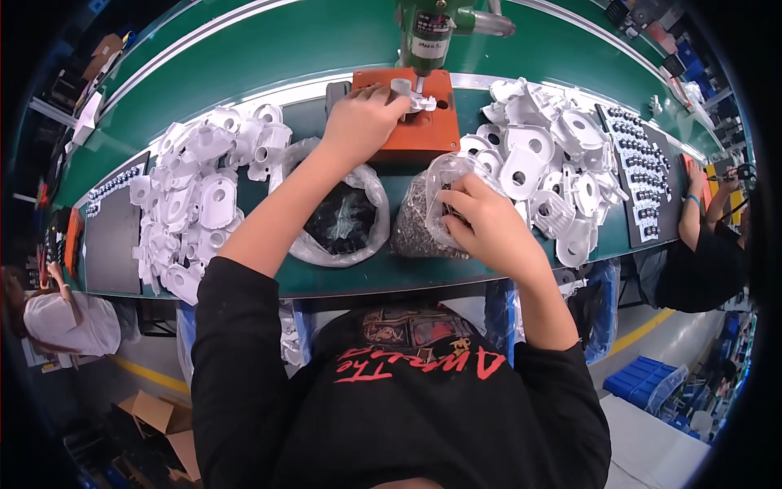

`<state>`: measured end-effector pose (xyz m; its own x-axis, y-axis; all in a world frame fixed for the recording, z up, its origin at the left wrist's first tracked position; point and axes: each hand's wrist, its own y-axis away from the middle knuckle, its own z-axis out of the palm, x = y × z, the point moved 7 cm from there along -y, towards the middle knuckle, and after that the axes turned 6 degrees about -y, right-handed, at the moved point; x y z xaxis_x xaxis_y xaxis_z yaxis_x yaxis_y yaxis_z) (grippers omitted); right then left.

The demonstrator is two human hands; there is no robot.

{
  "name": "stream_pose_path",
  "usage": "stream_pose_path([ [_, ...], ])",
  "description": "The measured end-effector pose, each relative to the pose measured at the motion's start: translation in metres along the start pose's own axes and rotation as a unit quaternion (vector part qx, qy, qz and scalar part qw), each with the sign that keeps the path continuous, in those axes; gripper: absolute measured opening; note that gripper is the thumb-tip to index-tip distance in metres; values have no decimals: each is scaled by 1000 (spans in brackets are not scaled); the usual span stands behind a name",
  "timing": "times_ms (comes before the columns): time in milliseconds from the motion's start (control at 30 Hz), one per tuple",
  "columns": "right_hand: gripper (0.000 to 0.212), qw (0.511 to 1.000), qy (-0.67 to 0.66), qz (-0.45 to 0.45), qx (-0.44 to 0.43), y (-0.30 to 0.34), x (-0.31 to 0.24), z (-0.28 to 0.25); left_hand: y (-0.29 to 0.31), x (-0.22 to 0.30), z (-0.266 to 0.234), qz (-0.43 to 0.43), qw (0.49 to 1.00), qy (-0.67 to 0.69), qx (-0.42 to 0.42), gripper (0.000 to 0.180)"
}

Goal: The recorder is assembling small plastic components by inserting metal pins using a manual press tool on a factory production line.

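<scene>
My left hand (362, 121) is closed on a white plastic part (420, 103), holding it on top of the orange block (423, 138). Directly over that part comes down the tip of a green machine head (427, 45). My right hand (487, 218) reaches into the mouth of a clear plastic bag (413, 222) full of small metal pieces that look like screws. Its fingers are curled and pressed together; whatever is between them is hidden. Between my arms stands another clear bag (381, 236), its rim folded out, with dark small parts (340, 218) inside.
White plastic housings lie heaped on the left (191, 200) and right (554, 159) of the green bench. A dark board (639, 175) with rows of small black-and-white parts is at the far right, a similar board (114, 244) at the left. Co-workers (705, 265) sit at both sides.
</scene>
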<state>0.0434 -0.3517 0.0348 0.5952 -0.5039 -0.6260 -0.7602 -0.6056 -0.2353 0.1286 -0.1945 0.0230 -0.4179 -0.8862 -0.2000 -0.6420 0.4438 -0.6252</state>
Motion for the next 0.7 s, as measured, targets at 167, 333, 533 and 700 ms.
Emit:
stream_pose_path([
  [167, 20, 999, -33, 1, -18, -4, 3, 1, 8, -8, -3, 26, 998, 55, 22, 16],
  [333, 16, 998, -60, 19, -21, -6, 10, 4, 10, -5, -3, 64, 996, 9, 64, 18],
  [533, 14, 996, -80, 24, -10, -7, 10, 5, 19, -13, 4, 27, 997, 73, -24, 17],
  [700, 10, 995, -91, 37, 13, -6, 12, 2, 46, -15, -34, -81, 969, 232, -17, 17],
])
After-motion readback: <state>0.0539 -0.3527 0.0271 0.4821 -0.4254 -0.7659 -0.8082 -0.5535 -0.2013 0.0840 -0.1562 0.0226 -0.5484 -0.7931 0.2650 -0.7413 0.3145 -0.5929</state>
